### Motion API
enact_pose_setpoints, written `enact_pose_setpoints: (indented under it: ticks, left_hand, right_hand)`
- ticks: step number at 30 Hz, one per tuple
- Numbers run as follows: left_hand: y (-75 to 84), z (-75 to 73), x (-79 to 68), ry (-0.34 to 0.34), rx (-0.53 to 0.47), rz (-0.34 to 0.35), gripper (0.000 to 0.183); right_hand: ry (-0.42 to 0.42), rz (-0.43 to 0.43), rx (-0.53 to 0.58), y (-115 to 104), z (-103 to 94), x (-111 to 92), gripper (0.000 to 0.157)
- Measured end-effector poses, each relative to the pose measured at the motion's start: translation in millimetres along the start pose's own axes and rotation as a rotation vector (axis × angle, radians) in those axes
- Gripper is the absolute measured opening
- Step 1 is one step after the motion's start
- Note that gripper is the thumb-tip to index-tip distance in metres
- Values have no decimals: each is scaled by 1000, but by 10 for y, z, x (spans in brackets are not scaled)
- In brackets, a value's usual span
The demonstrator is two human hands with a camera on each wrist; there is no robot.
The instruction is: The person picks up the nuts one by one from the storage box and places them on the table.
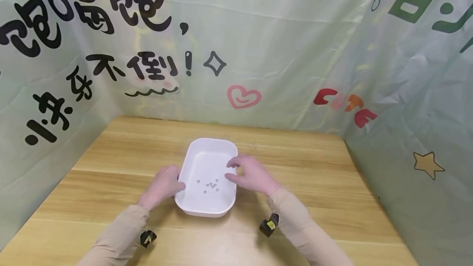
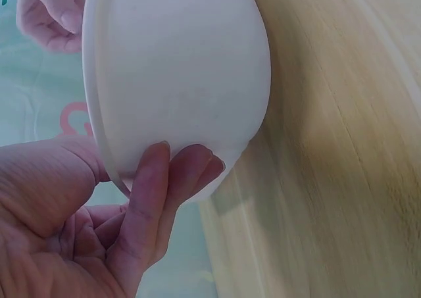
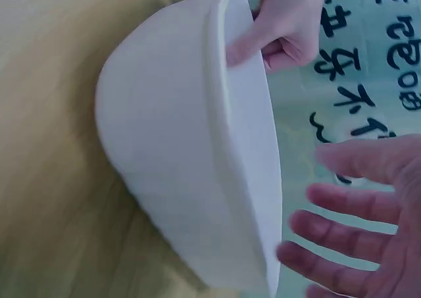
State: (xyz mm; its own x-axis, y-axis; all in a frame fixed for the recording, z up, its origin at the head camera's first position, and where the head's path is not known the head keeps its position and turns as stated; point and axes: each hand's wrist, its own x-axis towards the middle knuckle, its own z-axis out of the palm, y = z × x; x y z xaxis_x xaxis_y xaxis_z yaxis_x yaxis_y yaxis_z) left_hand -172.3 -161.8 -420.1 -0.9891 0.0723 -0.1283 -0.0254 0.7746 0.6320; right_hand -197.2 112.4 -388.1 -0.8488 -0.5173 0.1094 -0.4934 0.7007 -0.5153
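A white rectangular plastic bin [image 1: 208,159] stands on the wooden table. Several tiny, clear or silvery bead-like pieces [image 1: 212,185] lie scattered on its floor, towards the near half. My left hand [image 1: 165,184] grips the bin's left rim, thumb over the inside; in the left wrist view its fingers [image 2: 150,186] press against the outer wall. Over the right rim hovers my right hand [image 1: 253,173], its fingers spread and loosely bent. The right wrist view shows that hand [image 3: 358,219] apart from the bin wall, holding nothing.
The wooden table [image 1: 314,167] surrounds the bin. Behind it and at both sides hangs a pale green printed cloth [image 1: 281,52]. Small black wrist devices [image 1: 269,225] sit below both forearms, over the near part of the table.
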Motion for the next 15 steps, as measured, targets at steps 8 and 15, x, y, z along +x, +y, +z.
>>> enact_pose_setpoints:
  ticks: [8, 15]
  left_hand:
    - [12, 19, -8, -1, -14, 19, 9]
    - [-6, 20, -3, 15, -9, 28, 9]
  right_hand:
    - [-234, -39, -119, -249, -64, 262, 12]
    - [-446, 101, -288, -447, 59, 412, 14]
